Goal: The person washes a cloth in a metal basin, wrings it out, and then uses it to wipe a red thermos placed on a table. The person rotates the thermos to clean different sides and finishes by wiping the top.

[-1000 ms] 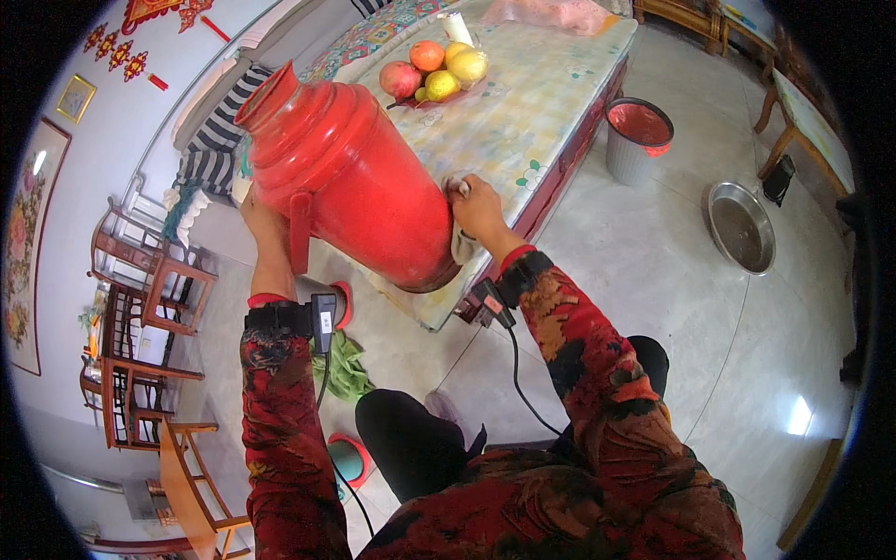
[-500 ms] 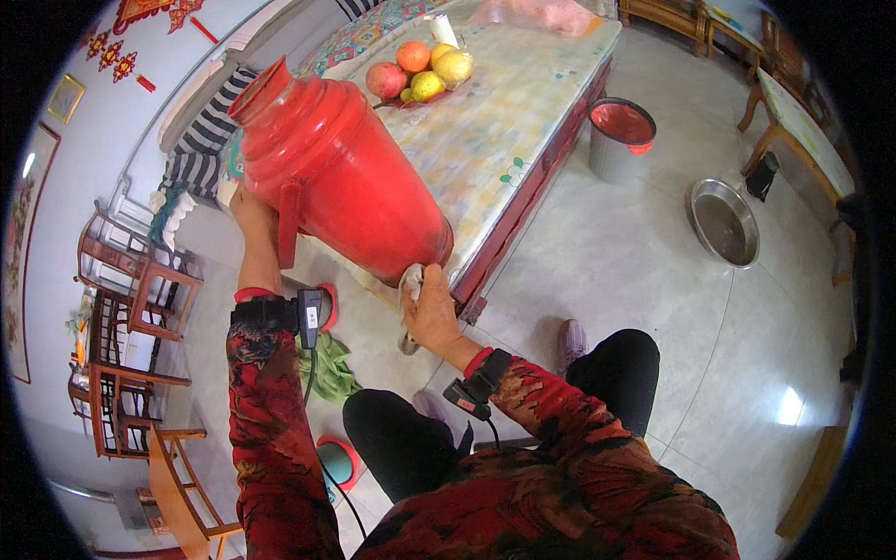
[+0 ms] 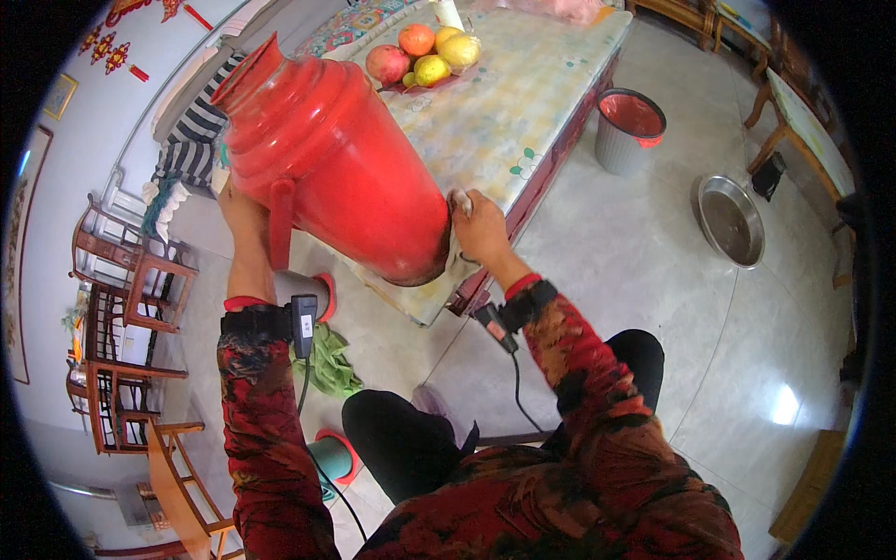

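Observation:
A big red jug with a side handle is tilted over the near corner of a table, its mouth pointing up to the left. My left hand grips it at the handle, from behind. My right hand presses a pale cloth against the lower right edge of the jug's base. Both forearms wear red patterned sleeves with black wrist bands.
A plate of fruit sits further back on the table. On the tiled floor are a grey bin with a red liner, a metal basin, a green rag and wooden chairs at left.
My right hand came from under the jug's base up to its right edge with the cloth. The jug shifted a little to the right.

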Action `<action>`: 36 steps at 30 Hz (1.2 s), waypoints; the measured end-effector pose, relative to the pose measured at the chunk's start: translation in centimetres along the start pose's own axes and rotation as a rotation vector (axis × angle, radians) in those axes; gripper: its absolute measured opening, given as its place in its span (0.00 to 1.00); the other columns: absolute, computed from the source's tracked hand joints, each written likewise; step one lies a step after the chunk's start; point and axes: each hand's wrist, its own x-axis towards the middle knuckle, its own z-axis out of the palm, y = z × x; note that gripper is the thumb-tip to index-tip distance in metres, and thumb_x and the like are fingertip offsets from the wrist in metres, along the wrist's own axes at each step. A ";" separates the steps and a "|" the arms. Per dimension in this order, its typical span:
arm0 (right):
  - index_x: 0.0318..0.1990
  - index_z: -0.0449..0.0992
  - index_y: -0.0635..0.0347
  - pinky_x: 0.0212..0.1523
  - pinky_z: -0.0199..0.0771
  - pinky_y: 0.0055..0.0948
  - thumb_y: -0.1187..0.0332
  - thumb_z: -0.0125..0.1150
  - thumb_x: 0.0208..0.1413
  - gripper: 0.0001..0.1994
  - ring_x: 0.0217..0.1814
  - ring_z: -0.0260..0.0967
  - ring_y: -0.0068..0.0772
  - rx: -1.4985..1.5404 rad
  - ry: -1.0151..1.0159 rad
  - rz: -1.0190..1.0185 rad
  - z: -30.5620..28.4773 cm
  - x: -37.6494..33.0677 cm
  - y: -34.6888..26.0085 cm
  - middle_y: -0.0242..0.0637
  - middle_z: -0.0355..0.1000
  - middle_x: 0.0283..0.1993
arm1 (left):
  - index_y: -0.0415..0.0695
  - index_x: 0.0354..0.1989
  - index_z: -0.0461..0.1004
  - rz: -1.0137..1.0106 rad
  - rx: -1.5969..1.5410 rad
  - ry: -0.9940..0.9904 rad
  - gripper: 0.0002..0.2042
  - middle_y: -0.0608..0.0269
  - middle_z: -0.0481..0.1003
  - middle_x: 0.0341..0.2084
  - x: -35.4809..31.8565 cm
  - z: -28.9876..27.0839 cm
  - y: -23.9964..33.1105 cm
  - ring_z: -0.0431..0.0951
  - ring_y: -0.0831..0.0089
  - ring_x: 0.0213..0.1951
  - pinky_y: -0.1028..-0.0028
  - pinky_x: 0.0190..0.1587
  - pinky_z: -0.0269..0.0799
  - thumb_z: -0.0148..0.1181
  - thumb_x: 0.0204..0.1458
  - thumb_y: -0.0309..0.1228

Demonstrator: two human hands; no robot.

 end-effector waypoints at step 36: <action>0.30 0.72 0.64 0.38 0.72 0.46 0.66 0.60 0.43 0.10 0.37 0.71 0.58 -0.125 -0.192 0.033 -2.3 -1.6 -0.8 0.55 0.72 0.31 | 0.37 0.32 0.74 0.007 -0.035 0.032 0.16 0.62 0.73 0.22 0.0 0.8 0.0 0.71 0.72 0.18 0.73 0.18 0.63 0.52 0.56 0.40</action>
